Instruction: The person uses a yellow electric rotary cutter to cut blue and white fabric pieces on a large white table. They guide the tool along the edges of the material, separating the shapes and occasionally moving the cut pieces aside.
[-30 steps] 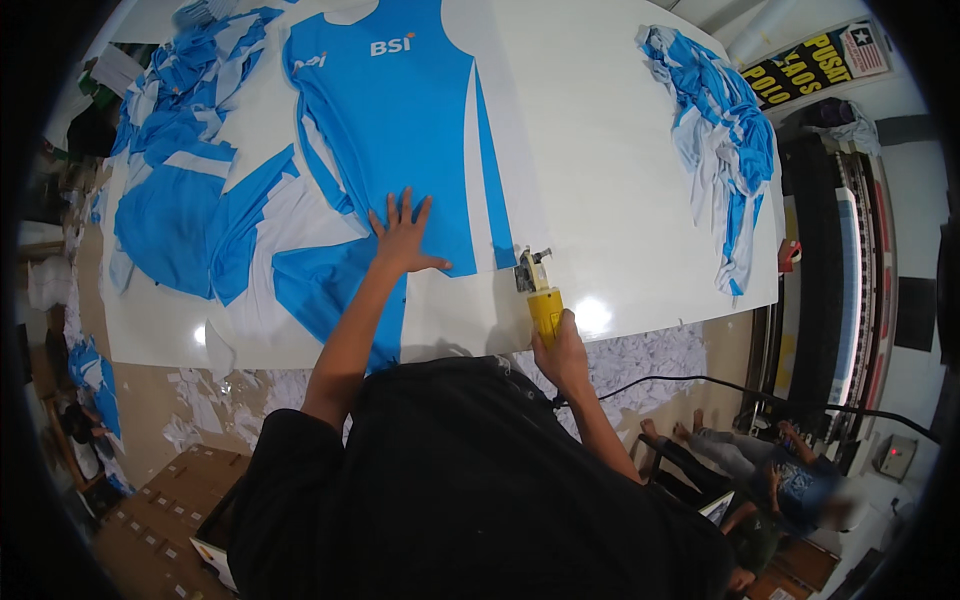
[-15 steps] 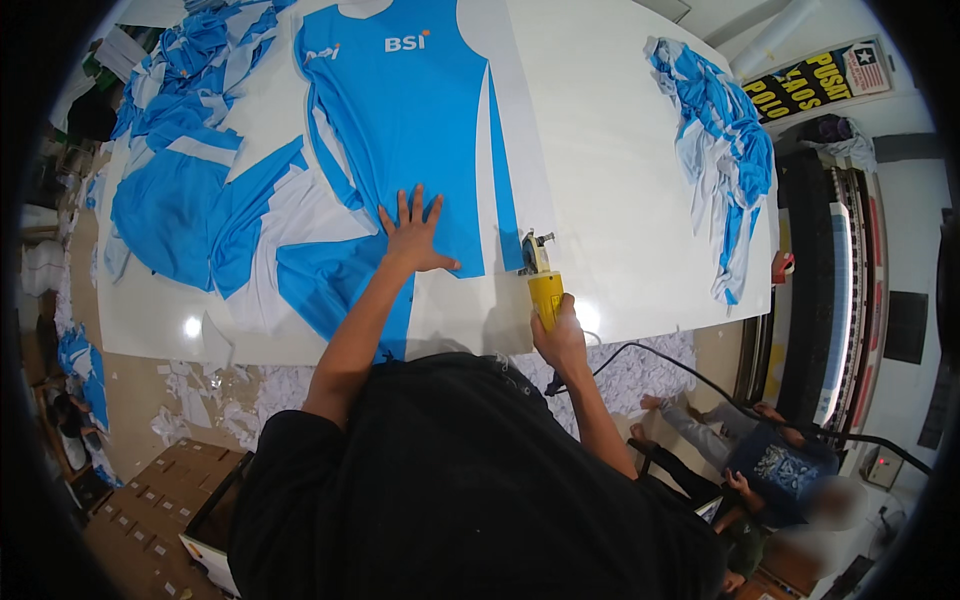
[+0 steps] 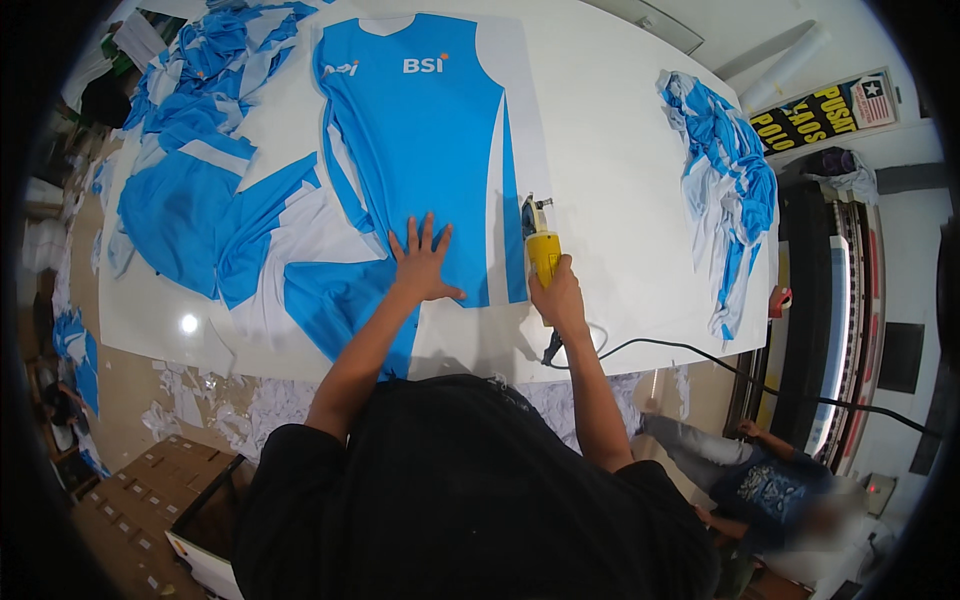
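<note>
A blue sleeveless-shaped fabric panel (image 3: pixel 425 150) with white side stripes and printed lettering lies flat on a white table. My left hand (image 3: pixel 422 270) presses on its lower part, palm down and fingers spread. My right hand (image 3: pixel 560 297) is wrapped round the yellow body of an electric rotary fabric cutter (image 3: pixel 542 248). The cutter's round blade head is at the panel's right edge, above its lower corner. White material (image 3: pixel 522 110) borders the panel along that edge. Beside my left hand, more blue and white fabric (image 3: pixel 330 290) lies loosely folded.
A heap of blue and white cloth (image 3: pixel 200 80) covers the table's far left; another pile (image 3: pixel 725 190) lies at right. The cutter's black cord (image 3: pixel 700 358) runs off to the right. White scraps (image 3: pixel 280 405) and cardboard boxes (image 3: pixel 150 500) are below. A person (image 3: pixel 770 490) is at lower right.
The cutter, in my right hand, has moved away from me along the panel's right edge. My left hand stays spread on the fabric. The whole view has shifted slightly.
</note>
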Demonstrator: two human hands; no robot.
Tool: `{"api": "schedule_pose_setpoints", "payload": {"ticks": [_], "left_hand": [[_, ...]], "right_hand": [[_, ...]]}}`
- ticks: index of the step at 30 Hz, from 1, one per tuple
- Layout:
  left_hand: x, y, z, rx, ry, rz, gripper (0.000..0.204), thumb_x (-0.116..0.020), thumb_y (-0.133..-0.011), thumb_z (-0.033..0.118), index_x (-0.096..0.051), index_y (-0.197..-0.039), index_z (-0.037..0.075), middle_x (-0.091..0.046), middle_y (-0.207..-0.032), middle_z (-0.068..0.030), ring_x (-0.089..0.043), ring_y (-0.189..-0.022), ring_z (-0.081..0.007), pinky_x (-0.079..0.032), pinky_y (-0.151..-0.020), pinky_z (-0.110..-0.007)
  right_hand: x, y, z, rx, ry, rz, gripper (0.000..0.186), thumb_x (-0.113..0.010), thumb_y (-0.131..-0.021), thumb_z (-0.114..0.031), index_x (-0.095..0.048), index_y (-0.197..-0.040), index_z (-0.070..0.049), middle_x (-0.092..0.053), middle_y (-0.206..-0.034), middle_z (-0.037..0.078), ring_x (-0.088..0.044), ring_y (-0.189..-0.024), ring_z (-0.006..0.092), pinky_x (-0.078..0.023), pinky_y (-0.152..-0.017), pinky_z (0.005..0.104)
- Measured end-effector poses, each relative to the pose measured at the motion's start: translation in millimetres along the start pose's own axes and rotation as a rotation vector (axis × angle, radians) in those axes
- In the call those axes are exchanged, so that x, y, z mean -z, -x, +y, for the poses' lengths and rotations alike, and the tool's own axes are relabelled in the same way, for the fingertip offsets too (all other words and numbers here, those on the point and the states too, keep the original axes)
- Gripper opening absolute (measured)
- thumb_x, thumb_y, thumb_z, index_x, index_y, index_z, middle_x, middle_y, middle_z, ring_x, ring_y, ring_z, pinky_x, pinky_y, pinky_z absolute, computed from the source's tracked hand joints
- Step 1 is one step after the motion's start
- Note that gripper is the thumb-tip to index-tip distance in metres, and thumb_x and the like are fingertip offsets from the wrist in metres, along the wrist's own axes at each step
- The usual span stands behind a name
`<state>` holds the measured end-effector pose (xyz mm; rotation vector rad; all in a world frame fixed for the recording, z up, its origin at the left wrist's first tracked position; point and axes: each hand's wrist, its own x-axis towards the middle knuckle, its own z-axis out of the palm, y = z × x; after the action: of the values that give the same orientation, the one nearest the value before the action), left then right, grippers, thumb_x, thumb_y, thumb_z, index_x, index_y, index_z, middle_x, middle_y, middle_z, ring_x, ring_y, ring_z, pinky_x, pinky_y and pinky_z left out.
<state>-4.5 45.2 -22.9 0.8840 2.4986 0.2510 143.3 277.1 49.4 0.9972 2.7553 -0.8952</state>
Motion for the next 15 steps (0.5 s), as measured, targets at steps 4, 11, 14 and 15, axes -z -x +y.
{"api": "schedule_pose_setpoints", "payload": {"ticks": [4,11,14,15], "left_hand": [[-1,0,0,0.0,-0.018,0.011,0.149,-0.084,-0.051,0.082,-0.015,-0.169,0.022,0.005,-0.174,-0.0215,0.011,-0.157,-0.0523,0.008,-0.113,-0.082],[0,1,1,-0.008,0.006,0.038,0.147,-0.085,-0.052,0.079,-0.018,-0.168,0.021,0.003,-0.174,-0.0222,0.01,-0.157,-0.052,0.007,-0.113,-0.082],[3,3,1,-0.005,0.021,0.053,0.146,-0.087,-0.052,0.077,-0.019,-0.168,0.02,0.002,-0.174,-0.0222,0.009,-0.157,-0.0513,0.006,-0.114,-0.081],[3,3,1,-0.004,0.023,0.055,0.146,-0.088,-0.051,0.076,-0.02,-0.168,0.02,0.001,-0.174,-0.0221,0.008,-0.157,-0.0511,0.006,-0.114,-0.081]], "right_hand": [[4,-38,-15,-0.007,0.007,-0.012,0.047,-0.067,-0.09,-0.026,-0.043,-0.117,0.004,-0.067,-0.099,0.034,-0.069,-0.092,0.0509,-0.057,-0.081,0.0565],[3,-99,-30,0.078,0.027,0.026,0.046,-0.067,-0.09,-0.027,-0.043,-0.113,0.004,-0.068,-0.095,0.035,-0.07,-0.088,0.0516,-0.059,-0.077,0.056],[3,-122,-37,0.119,0.022,0.038,0.047,-0.067,-0.09,-0.028,-0.042,-0.113,0.005,-0.068,-0.094,0.037,-0.07,-0.087,0.0531,-0.059,-0.076,0.0561],[3,-129,-39,0.137,0.014,0.047,0.048,-0.068,-0.091,-0.029,-0.042,-0.113,0.005,-0.068,-0.094,0.039,-0.07,-0.086,0.0543,-0.059,-0.075,0.0564]]}}
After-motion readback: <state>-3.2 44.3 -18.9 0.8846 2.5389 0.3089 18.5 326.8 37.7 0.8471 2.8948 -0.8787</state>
